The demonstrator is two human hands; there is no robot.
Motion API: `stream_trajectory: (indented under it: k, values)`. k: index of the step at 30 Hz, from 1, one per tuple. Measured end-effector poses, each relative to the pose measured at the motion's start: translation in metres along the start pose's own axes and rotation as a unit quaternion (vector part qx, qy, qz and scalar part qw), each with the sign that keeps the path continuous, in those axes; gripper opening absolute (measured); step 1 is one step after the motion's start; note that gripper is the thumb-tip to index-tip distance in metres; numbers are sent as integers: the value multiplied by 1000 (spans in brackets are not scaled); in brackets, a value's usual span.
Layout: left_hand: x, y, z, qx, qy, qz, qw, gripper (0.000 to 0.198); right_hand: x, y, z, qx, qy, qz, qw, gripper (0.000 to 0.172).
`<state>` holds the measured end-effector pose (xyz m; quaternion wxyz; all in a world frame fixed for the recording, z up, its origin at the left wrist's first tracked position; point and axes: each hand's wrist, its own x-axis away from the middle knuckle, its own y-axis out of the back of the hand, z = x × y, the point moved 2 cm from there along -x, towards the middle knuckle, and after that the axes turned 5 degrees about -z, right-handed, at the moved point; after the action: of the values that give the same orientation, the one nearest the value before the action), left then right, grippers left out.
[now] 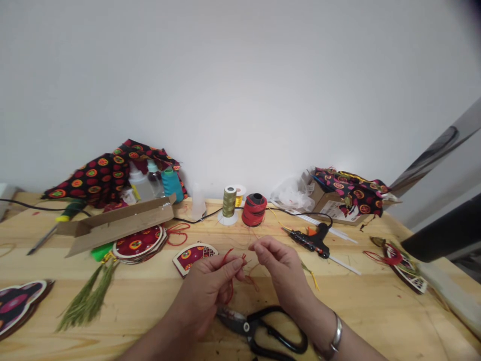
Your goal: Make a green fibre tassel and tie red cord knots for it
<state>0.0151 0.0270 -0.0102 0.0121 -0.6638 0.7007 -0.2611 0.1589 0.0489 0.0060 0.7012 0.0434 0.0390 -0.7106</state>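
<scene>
My left hand (214, 283) is closed on a red cord (230, 290), pinched between thumb and forefinger with short ends sticking up past the fingertips. Just to its right, my right hand (280, 263) has its thumb and forefinger pressed together; whatever thin strand they may hold is too small to make out. Loops of the cord hang between the hands. Black-handled scissors (263, 331) lie below them on the wooden table (150, 306). Partly behind my left hand rests a fan-shaped patterned ornament (188, 256).
Thread spools (229, 202), including a red one (254, 209), stand behind the hands. A glue gun (310, 241) lies to the right. On the left are a cardboard tray (124, 223), a round ornament (139, 244) and green tassels (88, 296). A fabric-topped box (334, 205) sits back right.
</scene>
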Motion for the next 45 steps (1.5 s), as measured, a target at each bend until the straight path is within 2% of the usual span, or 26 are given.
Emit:
stream_trajectory:
  k: [3, 8, 13, 17, 22, 24, 27, 30, 33, 41, 45]
  values:
    - [0, 1, -1, -3, -2, -5, 1000, 29, -1, 1, -4, -22, -66, 7, 998, 23]
    - [-1, 0, -2, 6, -3, -16, 1000, 27, 0, -4, -2, -98, -112, 60, 987, 21]
    - [0, 0, -4, 16, 1, -29, 999, 26, 0, -4, 0, -111, -122, 23, 986, 20]
    - [1, 0, -5, 11, 3, -21, 1000, 27, -1, -4, -1, -69, -68, 45, 994, 10]
    - [-1, 0, -3, 10, 9, -7, 1000, 27, 0, -1, 3, 32, 59, 42, 997, 7]
    - [-1, 0, -3, 17, 13, -8, 1000, 25, 2, -1, 6, 59, 101, 61, 991, 6]
    - [0, 0, -2, 29, 18, -9, 999, 22, 4, -1, 9, 79, 129, 74, 986, 5]
    - [2, -1, -4, 23, 17, 0, 1000, 21, 3, 0, 9, 90, 136, 44, 986, 9]
    - [3, -3, -6, 6, 15, 5, 1000, 24, 1, 1, 8, 102, 133, 25, 986, 10]
    - [2, -2, -4, -14, 15, -1, 1000, 27, 1, 0, 8, 119, 112, 27, 986, 13]
    - [0, -2, -3, -14, 8, 1, 1000, 28, -1, 1, 2, 43, 9, 43, 998, 15]
